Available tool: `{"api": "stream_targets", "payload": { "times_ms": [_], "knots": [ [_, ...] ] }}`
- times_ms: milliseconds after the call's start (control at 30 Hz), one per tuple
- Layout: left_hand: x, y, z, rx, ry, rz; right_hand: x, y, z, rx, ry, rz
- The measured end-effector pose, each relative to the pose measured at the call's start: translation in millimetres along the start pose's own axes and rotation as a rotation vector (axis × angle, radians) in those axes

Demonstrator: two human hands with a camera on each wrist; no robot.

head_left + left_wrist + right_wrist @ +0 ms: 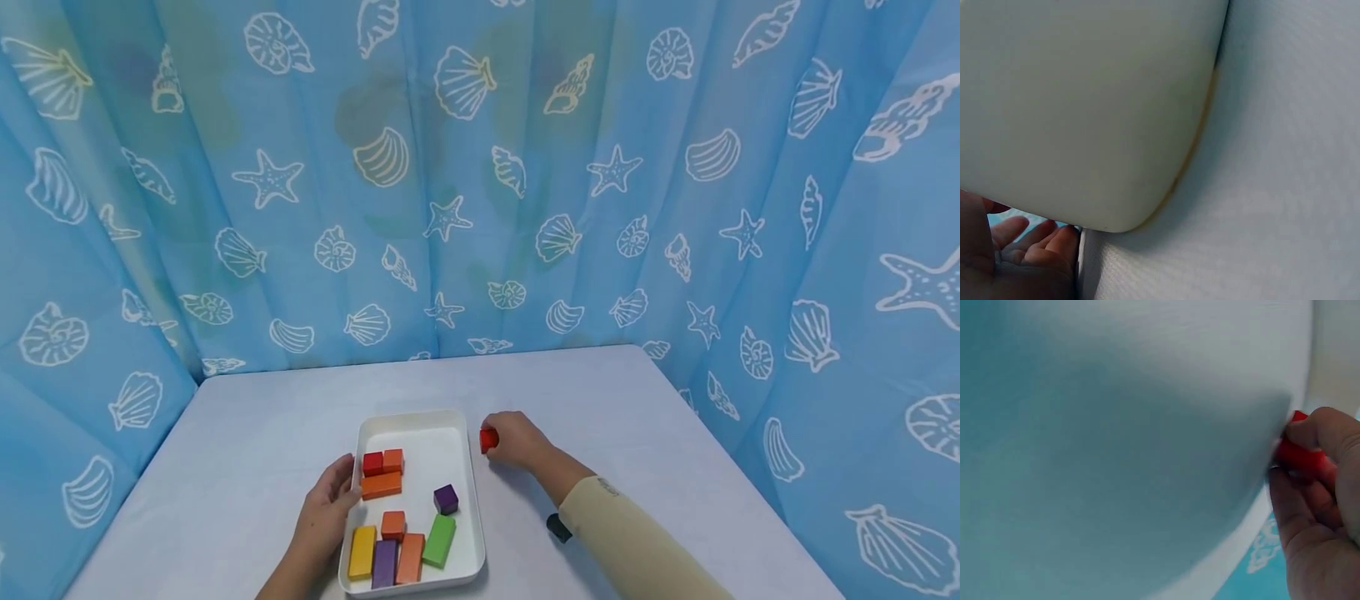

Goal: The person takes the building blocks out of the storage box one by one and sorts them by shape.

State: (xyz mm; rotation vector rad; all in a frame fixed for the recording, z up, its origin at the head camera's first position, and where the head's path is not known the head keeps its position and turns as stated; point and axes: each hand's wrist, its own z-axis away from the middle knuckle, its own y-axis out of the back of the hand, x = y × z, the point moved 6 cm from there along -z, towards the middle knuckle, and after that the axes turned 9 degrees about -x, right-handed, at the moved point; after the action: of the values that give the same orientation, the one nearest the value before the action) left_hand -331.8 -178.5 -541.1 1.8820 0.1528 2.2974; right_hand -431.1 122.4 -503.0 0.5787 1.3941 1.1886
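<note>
Fingers of your right hand (516, 440) curl round a small red block (488, 439), pinching it just off the right rim of the white tray (420, 421), low over the pale table (240, 450). From the right wrist view, the red block (1300, 453) sits between your thumb and the curled fingers (1329, 434), mostly covered by them.

Your left hand (326, 508) rests against the tray's left side with its fingers fairly straight, the fingertips touching the rim beside a long orange block (382, 484). The left wrist view shows only the tray's underside (1085, 112) and a few loosely bent fingers (1035, 240).

Inside the tray, a red cube (372, 463) and an orange cube (393, 460) sit side by side just behind the long orange block. A purple cube (446, 498) lies alone toward the right. Near the front edge stand a yellow block (362, 552), a purple block (385, 562), an orange block (410, 557) and a green block (439, 541), with a small orange cube (393, 525) just behind them.

A blue curtain (480, 183) printed with shells hangs around the table.
</note>
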Motion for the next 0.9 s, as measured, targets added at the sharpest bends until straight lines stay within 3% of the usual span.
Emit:
{"api": "stream_targets", "payload": {
  "times_ms": [300,467,700,900],
  "knots": [
    [-1.3,0.5,-2.0,-0.001,0.032,-0.009,30.1,-7.4,-7.8,-0.011,0.051,-0.266],
    [-7.5,-1.1,-1.6,0.003,0.061,0.018,42.0,-12.1,-9.6,-0.044,0.052,-0.359],
    [-9.7,0.3,1.4,0.011,0.034,-0.013,34.7,-8.6,-9.8,-0.074,0.068,-0.353],
    [-4.6,3.1,-1.4,-0.008,-0.021,-0.022,21.2,8.8,-10.2,-0.116,0.047,-0.245]
  ]
}}
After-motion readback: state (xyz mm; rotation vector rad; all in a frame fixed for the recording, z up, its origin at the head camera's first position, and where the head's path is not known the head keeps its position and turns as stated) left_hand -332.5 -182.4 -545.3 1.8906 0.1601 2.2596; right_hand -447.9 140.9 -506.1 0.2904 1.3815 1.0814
